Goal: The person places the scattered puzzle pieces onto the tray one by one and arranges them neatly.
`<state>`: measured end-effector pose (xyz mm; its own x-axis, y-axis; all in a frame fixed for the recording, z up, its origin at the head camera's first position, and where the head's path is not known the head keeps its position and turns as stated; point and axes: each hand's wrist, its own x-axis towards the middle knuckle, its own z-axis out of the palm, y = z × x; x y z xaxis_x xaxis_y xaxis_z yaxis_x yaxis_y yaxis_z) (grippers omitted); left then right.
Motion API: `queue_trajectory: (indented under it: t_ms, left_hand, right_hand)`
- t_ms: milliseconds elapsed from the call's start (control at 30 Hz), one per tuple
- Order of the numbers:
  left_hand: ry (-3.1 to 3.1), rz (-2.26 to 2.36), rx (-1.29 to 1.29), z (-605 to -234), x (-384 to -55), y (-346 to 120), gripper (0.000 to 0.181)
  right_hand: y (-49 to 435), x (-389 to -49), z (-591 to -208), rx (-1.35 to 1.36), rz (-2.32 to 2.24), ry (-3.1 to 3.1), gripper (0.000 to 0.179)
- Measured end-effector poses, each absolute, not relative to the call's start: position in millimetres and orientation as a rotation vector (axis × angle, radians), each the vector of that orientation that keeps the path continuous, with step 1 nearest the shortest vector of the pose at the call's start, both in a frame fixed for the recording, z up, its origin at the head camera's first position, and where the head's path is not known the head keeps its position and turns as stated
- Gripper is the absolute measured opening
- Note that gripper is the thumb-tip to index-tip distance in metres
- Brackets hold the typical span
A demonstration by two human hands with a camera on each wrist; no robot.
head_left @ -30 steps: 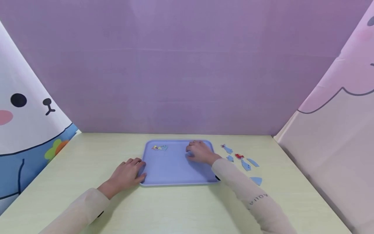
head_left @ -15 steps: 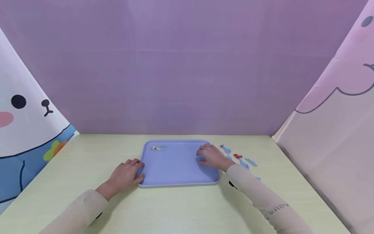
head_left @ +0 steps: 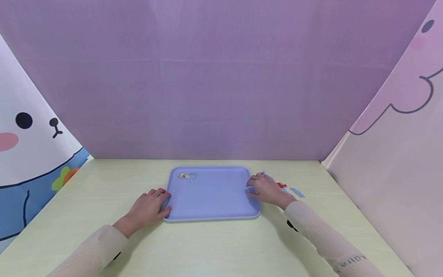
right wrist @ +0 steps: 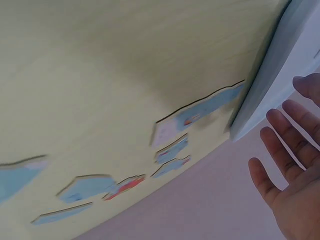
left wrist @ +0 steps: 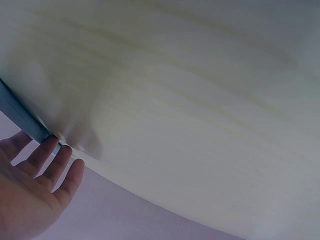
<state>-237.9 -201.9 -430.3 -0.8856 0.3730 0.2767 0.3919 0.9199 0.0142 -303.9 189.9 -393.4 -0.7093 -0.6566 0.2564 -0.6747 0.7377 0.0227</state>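
My left hand (head_left: 149, 207) rests at the left edge of a shallow lilac tray (head_left: 211, 200), with its fingers and thumb at the rim. In the left wrist view, its fairly straight fingers (left wrist: 45, 155) lie against the tray's side. Over the tray's right rim is my right hand (head_left: 266, 189), with relaxed fingers and nothing visibly held. The right wrist view also shows those spread fingers (right wrist: 280, 150) near the tray's side (right wrist: 270, 65). A small yellow-and-blue puzzle piece or joined pieces (head_left: 188, 176) lies near the tray's far left corner.
Several loose flat puzzle pieces lie on the table right of the tray, among them a red one (head_left: 281, 185) and a pale blue one (head_left: 297, 192). My right hand and forearm cover some. A purple backdrop (head_left: 207, 96) stands behind the pale table (head_left: 207, 250).
My right hand has moved rightward, from above the tray's right part to its right rim, covering more loose pieces. My left hand stays at the left edge.
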Motion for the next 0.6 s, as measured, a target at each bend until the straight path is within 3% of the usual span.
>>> queue_trajectory:
  t_ms: [600]
  left_hand:
    - [-2.800, -0.106, -0.569, -431, -238, -201, 0.044]
  right_hand:
    - [231, -287, -404, 0.941, 0.138, -2.717, 0.020]
